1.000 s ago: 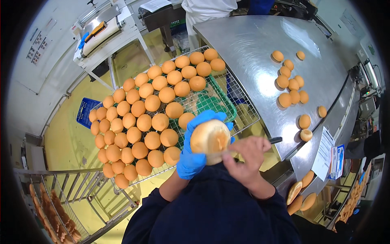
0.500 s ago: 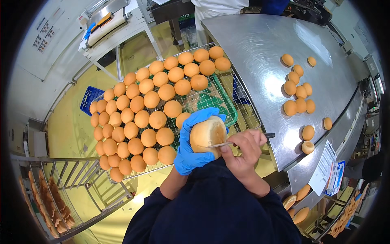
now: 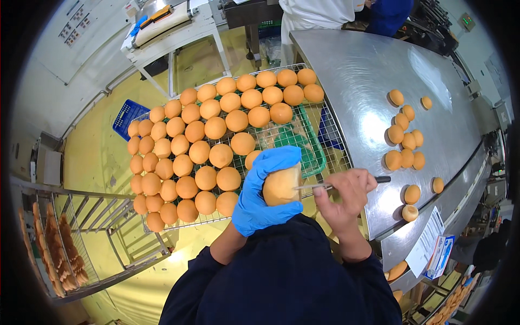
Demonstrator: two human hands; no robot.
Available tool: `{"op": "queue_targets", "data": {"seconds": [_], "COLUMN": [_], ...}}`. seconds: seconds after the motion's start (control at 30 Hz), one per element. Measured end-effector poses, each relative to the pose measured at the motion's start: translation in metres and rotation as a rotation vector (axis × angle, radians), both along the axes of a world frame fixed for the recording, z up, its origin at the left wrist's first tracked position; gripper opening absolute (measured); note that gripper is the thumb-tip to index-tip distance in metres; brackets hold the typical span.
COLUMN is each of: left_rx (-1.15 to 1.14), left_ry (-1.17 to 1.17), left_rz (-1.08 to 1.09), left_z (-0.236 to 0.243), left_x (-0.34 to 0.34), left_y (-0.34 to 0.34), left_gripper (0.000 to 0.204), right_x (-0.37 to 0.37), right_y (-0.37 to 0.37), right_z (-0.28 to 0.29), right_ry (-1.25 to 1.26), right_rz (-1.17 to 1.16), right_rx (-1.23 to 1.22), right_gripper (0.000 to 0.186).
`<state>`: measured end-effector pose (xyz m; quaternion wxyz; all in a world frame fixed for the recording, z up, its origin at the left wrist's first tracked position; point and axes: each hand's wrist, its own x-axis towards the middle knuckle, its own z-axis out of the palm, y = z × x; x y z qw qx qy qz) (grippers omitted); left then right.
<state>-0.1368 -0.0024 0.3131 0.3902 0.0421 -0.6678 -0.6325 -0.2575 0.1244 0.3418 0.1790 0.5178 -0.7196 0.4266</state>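
My left hand (image 3: 252,203), in a blue glove, is wrapped round the side of a pale golden bun (image 3: 280,187) in front of my chest. My bare right hand (image 3: 348,197) grips a thin knife (image 3: 383,179) with a dark handle. The blade points left, and its tip meets the bun's right side; whether it has gone into the crust I cannot tell. Just beyond my hands, many golden-brown buns (image 3: 221,156) stand in rows on a wire rack (image 3: 338,157). A green crate (image 3: 314,157) shows beneath its wires.
To the right stands a steel table (image 3: 352,70) with several loose buns (image 3: 407,157), a paper sheet (image 3: 427,244) and a small box (image 3: 441,257). A rack trolley (image 3: 116,208) is at lower left, a blue crate (image 3: 127,116) on the floor. Another person (image 3: 311,19) stands at the far side.
My right hand and the knife have drawn back to the right, so more blade shows. The bun has turned in my left hand. The view has shifted slightly.
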Motion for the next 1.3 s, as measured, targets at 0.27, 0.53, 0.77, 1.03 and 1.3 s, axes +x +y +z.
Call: {"op": "queue_targets", "data": {"seconds": [0.27, 0.53, 0.77, 1.03, 1.3], "left_rx": [-0.136, -0.128, -0.346, -0.452, -0.496], "left_ry": [0.047, -0.004, -0.266, -0.309, -0.337], "left_rz": [0.047, 0.052, 0.251, 0.377, 0.395], "left_z": [0.002, 0.007, 0.033, 0.033, 0.034], "left_x": [0.002, -0.008, -0.013, -0.017, -0.016], "left_y": [-0.001, 0.009, 0.016, 0.018, 0.018], "left_gripper": [0.063, 0.061, 0.062, 0.059, 0.058], "right_x": [-0.001, -0.017, -0.029, -0.039, -0.037], "right_y": [-0.006, 0.0, 0.013, 0.012, 0.013], "right_z": [-0.007, -0.009, 0.001, 0.005, 0.005], "right_ry": [0.016, 0.013, 0.189, 0.217, 0.195], "right_rz": [-0.035, -0.104, -0.06, -0.079, -0.093], "right_rx": [0.012, 0.067, 0.089, 0.176, 0.203], "right_gripper": [0.022, 0.022, 0.024, 0.024, 0.022]}}
